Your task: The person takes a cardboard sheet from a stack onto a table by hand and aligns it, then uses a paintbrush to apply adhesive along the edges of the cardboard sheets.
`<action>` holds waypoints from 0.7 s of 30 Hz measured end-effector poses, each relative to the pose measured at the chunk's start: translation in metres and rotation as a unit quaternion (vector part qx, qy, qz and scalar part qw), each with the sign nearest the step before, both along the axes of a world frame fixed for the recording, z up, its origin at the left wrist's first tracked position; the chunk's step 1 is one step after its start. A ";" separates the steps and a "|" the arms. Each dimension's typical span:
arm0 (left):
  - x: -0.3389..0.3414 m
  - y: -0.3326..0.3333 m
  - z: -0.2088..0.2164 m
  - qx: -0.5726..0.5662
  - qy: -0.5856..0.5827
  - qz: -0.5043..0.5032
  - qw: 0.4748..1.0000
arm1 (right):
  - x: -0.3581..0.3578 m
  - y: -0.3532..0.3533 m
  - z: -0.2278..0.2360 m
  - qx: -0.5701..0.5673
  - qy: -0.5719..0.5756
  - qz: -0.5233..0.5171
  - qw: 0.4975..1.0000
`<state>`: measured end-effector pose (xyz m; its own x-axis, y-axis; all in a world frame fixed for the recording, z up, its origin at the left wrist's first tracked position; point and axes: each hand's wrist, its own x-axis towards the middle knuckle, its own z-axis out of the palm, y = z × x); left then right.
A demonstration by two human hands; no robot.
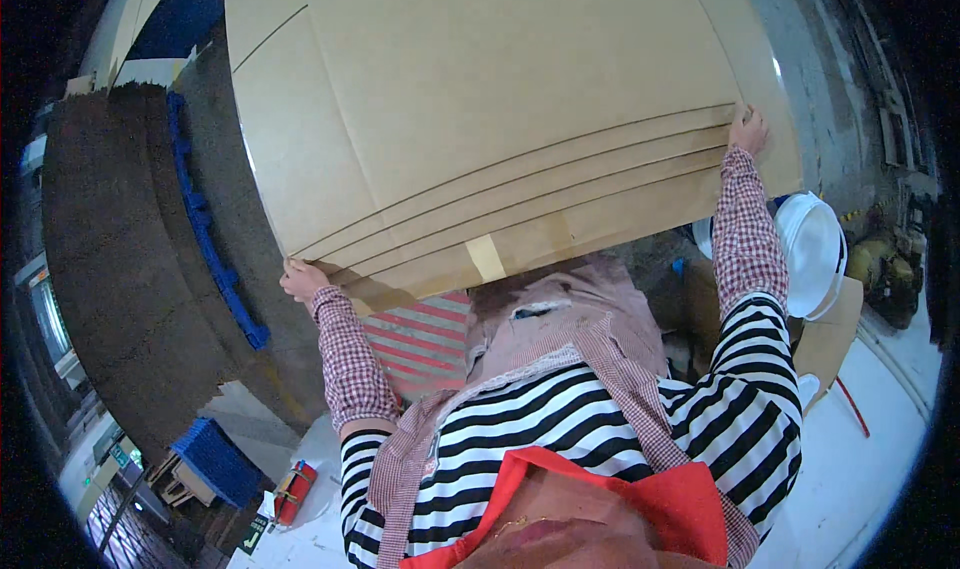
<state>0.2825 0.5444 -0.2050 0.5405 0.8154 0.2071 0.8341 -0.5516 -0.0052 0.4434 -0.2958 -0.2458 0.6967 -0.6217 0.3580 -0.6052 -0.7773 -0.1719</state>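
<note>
left hand [303,280]: fingers curled round the lower left corner of a stack of flat brown cardboard sheets [500,109], gripping it. right hand [748,130]: closed on the stack's right edge, higher up, fingers wrapped over the rim. both forearms in red-and-white checked sleeve covers over a black-and-white striped top. the stack is held up in front of the chest, filling the upper middle of the view; several sheet edges show stepped along its lower side, with a strip of tan tape [486,257] on the lowest one. beyond the right arm, a white round bucket [815,254]. far left, a blue plastic pallet [208,231] on edge; lower left, a blue crate [218,461] and a small red object [295,491] on the floor.
</note>
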 end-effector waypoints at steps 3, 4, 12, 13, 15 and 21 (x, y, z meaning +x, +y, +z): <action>0.004 0.027 -0.013 -0.111 -0.062 -0.001 0.992 | 0.014 -0.008 -0.005 0.034 -0.059 0.089 0.994; 0.005 0.034 -0.015 -0.150 -0.092 0.008 0.984 | 0.018 -0.011 -0.007 0.057 0.004 0.061 0.996; 0.019 -0.011 0.000 -0.097 -0.205 0.038 0.973 | 0.024 -0.009 -0.001 0.162 -0.030 -0.008 0.986; 0.020 -0.015 0.006 -0.100 -0.203 0.038 0.973 | 0.022 -0.007 0.003 0.159 -0.053 -0.025 0.986; 0.023 -0.021 0.015 -0.081 -0.212 0.078 0.971 | 0.017 -0.003 0.009 0.157 -0.070 -0.046 0.984; 0.026 -0.018 0.016 -0.093 -0.188 0.067 0.975 | 0.020 -0.011 0.010 0.171 -0.102 -0.018 0.980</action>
